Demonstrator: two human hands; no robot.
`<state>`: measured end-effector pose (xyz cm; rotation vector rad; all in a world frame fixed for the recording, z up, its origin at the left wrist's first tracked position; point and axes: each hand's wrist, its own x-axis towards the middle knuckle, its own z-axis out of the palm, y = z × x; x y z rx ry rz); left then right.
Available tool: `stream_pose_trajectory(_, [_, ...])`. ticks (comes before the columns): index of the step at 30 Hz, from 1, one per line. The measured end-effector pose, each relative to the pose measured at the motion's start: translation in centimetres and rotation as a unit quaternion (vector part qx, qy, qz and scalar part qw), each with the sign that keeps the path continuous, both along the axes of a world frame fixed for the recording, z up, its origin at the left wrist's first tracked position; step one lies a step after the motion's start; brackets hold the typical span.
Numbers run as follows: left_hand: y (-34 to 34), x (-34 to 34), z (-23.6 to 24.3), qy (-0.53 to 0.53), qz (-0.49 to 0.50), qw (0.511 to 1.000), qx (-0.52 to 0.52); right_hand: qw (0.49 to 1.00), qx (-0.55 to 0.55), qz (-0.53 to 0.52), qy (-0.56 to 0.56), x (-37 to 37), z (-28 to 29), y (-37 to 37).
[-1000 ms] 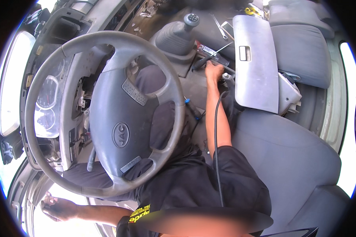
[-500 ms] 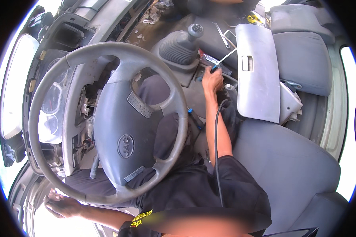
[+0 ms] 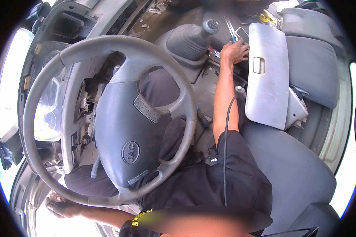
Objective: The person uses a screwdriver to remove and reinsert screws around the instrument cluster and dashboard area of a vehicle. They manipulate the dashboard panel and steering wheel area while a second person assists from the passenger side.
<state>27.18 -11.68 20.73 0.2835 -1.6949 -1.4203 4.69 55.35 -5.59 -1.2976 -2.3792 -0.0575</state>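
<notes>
My right hand (image 3: 234,53) is stretched out past the gear lever, its fingers curled at the blue handle of a screwdriver (image 3: 233,39). The screwdriver's thin shaft points away from me, over the grey surface between the seats. Close by lie a bent metal piece (image 3: 240,31) and a small red-and-white packet (image 3: 213,52), partly behind my wrist. A grey panel with a latch (image 3: 268,75) stands just right of that hand. At the lower left, beside the steering wheel rim, my left hand (image 3: 62,206) is loosely closed, with nothing visible in it.
The steering wheel (image 3: 131,152) fills the left middle. The gear lever (image 3: 211,27) rises from its rubber boot. A black cable (image 3: 226,138) runs along my right arm. Another blue-and-black handle (image 3: 203,118) lies low between wheel and seat. Grey seats (image 3: 288,166) stand at the right.
My right hand has moved farther away and slightly right. The screwdriver's shaft, which pointed right toward the panel, now points away and slightly left. My left hand has barely moved. The view has shifted slightly.
</notes>
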Motion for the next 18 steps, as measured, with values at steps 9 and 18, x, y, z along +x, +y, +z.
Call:
stream_pose_trajectory(9, [-0.5,-0.4,0.0,-0.022,0.018,0.999,-0.045,0.938,-0.232,0.251,-0.052,8.4,-5.1,-4.0])
stream_pose_trajectory(18, [0.4,1.1,1.6,0.058,-0.116,0.991,0.021,0.916,-0.269,0.296,0.017,12.1,-4.4,-5.1])
